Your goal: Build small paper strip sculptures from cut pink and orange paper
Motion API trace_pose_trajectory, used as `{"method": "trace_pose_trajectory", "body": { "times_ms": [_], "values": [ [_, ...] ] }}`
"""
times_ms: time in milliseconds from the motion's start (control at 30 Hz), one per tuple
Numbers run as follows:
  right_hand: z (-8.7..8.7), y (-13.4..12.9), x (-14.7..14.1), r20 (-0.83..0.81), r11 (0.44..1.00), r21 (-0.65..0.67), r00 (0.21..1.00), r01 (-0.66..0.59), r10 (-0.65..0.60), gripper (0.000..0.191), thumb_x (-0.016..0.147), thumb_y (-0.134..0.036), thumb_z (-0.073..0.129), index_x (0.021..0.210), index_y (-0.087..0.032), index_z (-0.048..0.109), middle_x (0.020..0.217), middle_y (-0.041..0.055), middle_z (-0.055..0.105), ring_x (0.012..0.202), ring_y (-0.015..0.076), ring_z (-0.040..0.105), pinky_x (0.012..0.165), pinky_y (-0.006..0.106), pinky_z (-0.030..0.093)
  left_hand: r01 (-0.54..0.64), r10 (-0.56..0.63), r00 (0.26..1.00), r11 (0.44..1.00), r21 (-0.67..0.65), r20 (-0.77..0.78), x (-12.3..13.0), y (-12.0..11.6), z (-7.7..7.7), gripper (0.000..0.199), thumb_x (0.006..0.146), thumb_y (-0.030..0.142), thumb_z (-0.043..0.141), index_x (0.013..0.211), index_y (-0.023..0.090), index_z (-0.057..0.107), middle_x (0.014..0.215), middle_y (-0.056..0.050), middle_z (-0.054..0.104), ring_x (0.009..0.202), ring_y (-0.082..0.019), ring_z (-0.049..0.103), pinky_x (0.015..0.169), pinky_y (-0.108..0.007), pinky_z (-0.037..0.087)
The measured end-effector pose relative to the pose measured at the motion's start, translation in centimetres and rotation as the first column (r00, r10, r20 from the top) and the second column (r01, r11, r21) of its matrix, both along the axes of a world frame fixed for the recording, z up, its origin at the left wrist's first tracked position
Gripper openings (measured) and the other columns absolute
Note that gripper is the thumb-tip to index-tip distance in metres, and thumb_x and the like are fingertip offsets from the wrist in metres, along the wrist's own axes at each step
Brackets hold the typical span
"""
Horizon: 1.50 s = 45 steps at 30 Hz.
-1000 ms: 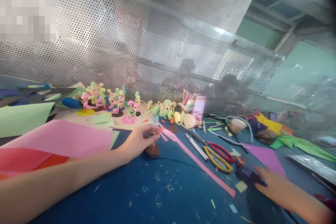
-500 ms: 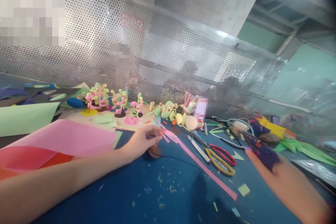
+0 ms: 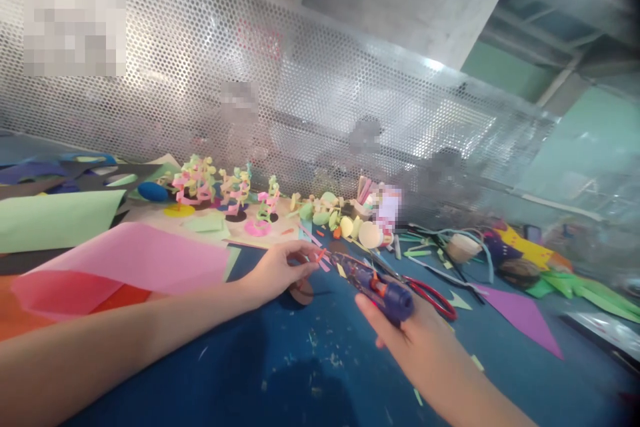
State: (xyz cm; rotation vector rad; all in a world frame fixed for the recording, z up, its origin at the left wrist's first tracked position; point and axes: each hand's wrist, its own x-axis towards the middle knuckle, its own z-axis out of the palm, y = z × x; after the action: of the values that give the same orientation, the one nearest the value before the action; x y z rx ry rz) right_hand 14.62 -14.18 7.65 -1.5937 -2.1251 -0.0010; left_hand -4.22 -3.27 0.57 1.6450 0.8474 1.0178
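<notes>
My left hand (image 3: 283, 270) is closed, pinching a small orange paper strip (image 3: 321, 255) between thumb and fingers. Just below those fingers is a brown paper disc (image 3: 303, 292); my hand partly hides it, so I cannot tell how it joins the strip. Wrapped in my right hand (image 3: 417, 337) is a dark blue glue gun (image 3: 375, 285), its nozzle pointing left and close to the orange strip. Under my right hand and the gun, red-handled scissors (image 3: 433, 297) are partly covered.
Several small pink and green paper plants (image 3: 195, 180) stand at the back left. Pink paper (image 3: 135, 253) and a green sheet (image 3: 60, 217) lie left. A purple paper piece (image 3: 523, 317) lies right. Behind stands a perforated metal screen (image 3: 310, 100). Paper scraps dot the blue table (image 3: 240, 360).
My right hand has brought the glue gun from the right over to the left hand. My left hand keeps its pinch. The long pink strip and yellow scissor handle are now covered.
</notes>
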Motion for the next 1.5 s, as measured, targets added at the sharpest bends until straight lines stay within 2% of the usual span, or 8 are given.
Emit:
{"method": "trace_pose_trajectory", "body": {
  "times_ms": [167,300,433,600,867,1200,1333,1500],
  "values": [
    [-0.2,0.5,-0.2,0.01,0.999,-0.039,1.0,0.015,-0.014,0.033,0.087,-0.046,0.038,0.085,-0.021,0.06,0.055,-0.0006,0.062,0.052,0.017,0.062,0.047,0.025,0.045,0.01,-0.01,1.0,1.0,-0.003,0.026,0.1,-0.1,0.0,0.031,0.074,0.037,0.06,0.1,0.019,0.06,0.073,0.0,0.055,0.052,-0.009,0.053,0.049,-0.022,0.047],
    [-0.3,0.7,-0.3,-0.01,0.998,-0.053,0.999,0.039,-0.039,0.032,0.086,-0.046,0.039,0.084,-0.022,0.061,0.054,-0.0011,0.061,0.046,0.0154,0.06,0.043,0.024,0.044,0.011,-0.011,1.0,1.0,0.005,0.017,0.1,-0.1,0.1,0.03,0.074,0.036,0.06,0.098,0.018,0.061,0.073,0.001,0.054,0.051,-0.008,0.052,0.047,-0.021,0.047],
    [-0.3,0.7,-0.6,-0.078,0.989,-0.129,0.994,0.071,-0.081,0.033,0.085,-0.047,0.039,0.084,-0.021,0.06,0.05,-0.0021,0.058,0.041,0.0143,0.058,0.04,0.022,0.044,0.015,-0.015,1.0,1.0,-0.002,0.02,0.2,-0.2,0.2,0.031,0.074,0.035,0.06,0.098,0.017,0.061,0.073,0.001,0.053,0.051,-0.008,0.051,0.045,-0.021,0.046],
    [-0.3,0.6,-0.9,-0.16,0.983,-0.175,0.984,0.056,-0.085,0.032,0.083,-0.048,0.041,0.083,-0.021,0.058,0.059,-0.0002,0.06,0.043,0.013,0.06,0.04,0.02,0.047,0.001,-0.001,1.0,1.0,0.007,-0.008,0.1,-0.4,0.5,0.032,0.074,0.035,0.06,0.1,0.017,0.062,0.075,0.0,0.054,0.052,-0.008,0.051,0.046,-0.02,0.047],
    [-0.1,0.4,-1.3,-0.219,0.976,-0.196,0.966,0.092,-0.135,0.031,0.083,-0.047,0.043,0.084,-0.02,0.058,0.065,0.0008,0.063,0.042,0.0123,0.059,0.04,0.02,0.047,-0.003,0.003,1.0,1.0,0.001,0.007,0.2,-0.1,-0.1,0.031,0.073,0.039,0.06,0.097,0.02,0.061,0.078,0.0,0.053,0.05,-0.007,0.051,0.042,-0.019,0.045],
    [0.1,0.6,-1.3,-0.165,0.956,-0.271,0.972,0.117,-0.166,0.037,0.082,-0.05,0.039,0.088,-0.019,0.059,0.073,0.0033,0.065,0.044,0.0126,0.061,0.04,0.02,0.047,0.024,-0.024,0.999,1.0,0.003,0.033,0.2,-0.1,0.0,0.031,0.074,0.036,0.06,0.1,0.019,0.059,0.078,0.001,0.053,0.048,-0.006,0.049,0.041,-0.018,0.043],
    [0.2,0.6,-1.5,-0.17,0.957,-0.275,0.975,0.093,-0.143,0.038,0.084,-0.049,0.038,0.094,-0.019,0.059,0.074,0.0034,0.065,0.044,0.0123,0.061,0.041,0.02,0.048,0.019,-0.02,1.0,0.999,0.037,0.022,0.2,-0.2,0.2,0.031,0.073,0.035,0.06,0.1,0.018,0.06,0.079,0.0,0.053,0.05,-0.006,0.049,0.043,-0.018,0.044],
    [0.4,0.8,-1.5,-0.144,0.961,-0.256,0.979,0.104,-0.145,0.036,0.084,-0.048,0.04,0.089,-0.019,0.06,0.07,0.0022,0.065,0.043,0.0124,0.062,0.041,0.02,0.047,0.018,-0.019,0.999,1.0,0.019,0.043,0.2,-0.1,-0.1,0.029,0.073,0.036,0.06,0.096,0.018,0.058,0.076,0.001,0.052,0.047,-0.005,0.048,0.04,-0.017,0.042]
  ]
}}
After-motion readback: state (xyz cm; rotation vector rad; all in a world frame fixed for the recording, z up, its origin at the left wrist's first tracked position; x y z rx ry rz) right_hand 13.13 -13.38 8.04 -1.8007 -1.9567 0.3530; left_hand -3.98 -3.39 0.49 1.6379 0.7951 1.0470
